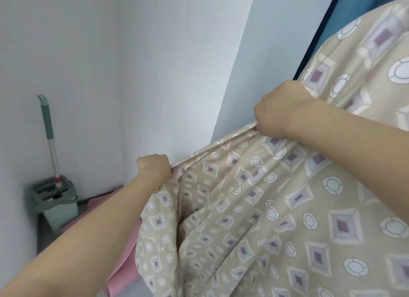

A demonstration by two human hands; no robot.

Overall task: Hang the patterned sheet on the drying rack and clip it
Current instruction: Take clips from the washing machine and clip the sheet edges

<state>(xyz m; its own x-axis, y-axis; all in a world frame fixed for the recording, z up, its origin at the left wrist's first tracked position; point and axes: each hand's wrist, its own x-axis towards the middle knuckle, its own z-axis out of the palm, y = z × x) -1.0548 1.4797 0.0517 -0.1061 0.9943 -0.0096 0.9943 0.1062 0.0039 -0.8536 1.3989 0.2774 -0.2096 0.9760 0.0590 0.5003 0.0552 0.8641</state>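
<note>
The patterned sheet (276, 208) is beige with grey-purple diamonds and white circles. It fills the right and lower part of the head view and hangs in loose folds. My left hand (153, 167) grips its upper hem at the middle of the view. My right hand (281, 109) grips the same hem higher and further right, so the edge runs taut between the two fists. More of the sheet drapes over something at the upper right. No drying rack or clip shows.
A white wall (155, 64) stands close ahead. A mop (49, 137) stands in a grey-green bucket (57, 201) in the left corner. Pink cloth (124, 259) lies low beside the sheet. A dark frame and blue surface (356, 0) are at top right.
</note>
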